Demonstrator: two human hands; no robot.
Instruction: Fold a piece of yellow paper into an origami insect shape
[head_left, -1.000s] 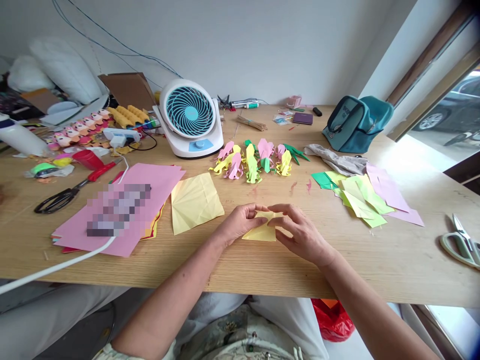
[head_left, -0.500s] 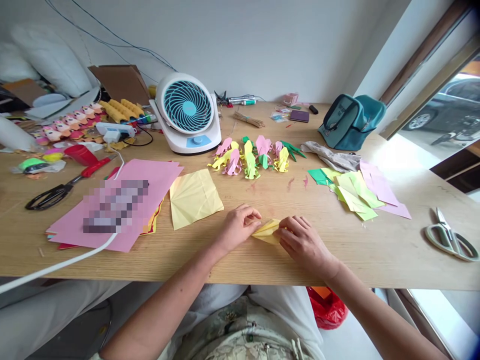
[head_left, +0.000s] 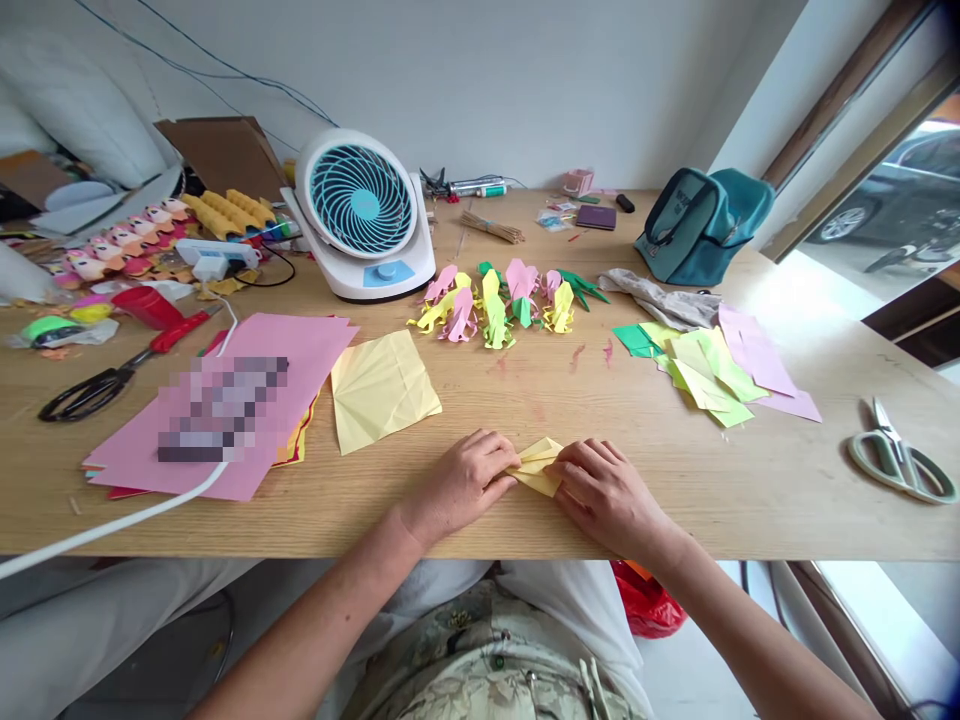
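A strip of folded yellow paper (head_left: 540, 468) sits at the near middle of the wooden desk (head_left: 525, 535), between the person's two hands. The left hand (head_left: 463, 482) pinches its left end in a narrow grip, thumb and fingers bunched together, while the right hand (head_left: 606, 492) holds the right end with its fingers curled over it (the fingertips there are partly hidden, so their exact placement I cannot tell). Several creases run lengthwise along the paper between the hands. To the left and a little farther off lies a creased yellow sheet (head_left: 386, 390), flat and apart from the hands; farther left, pink paper (head_left: 304, 365) tops a stack, with a blurred-out object resting on it. Beyond the hands, near the middle of the desk, stands a cluster of paper figures (head_left: 493, 312) in pink, yellow and green. A white fan (head_left: 365, 205) is on the far left of them. On the right are loose cut papers (head_left: 705, 375) in green, yellow and pink, a gray cloth (head_left: 667, 300) just beyond, a teal bag (head_left: 694, 228) farther back, and scissors (head_left: 900, 462) near the right edge.
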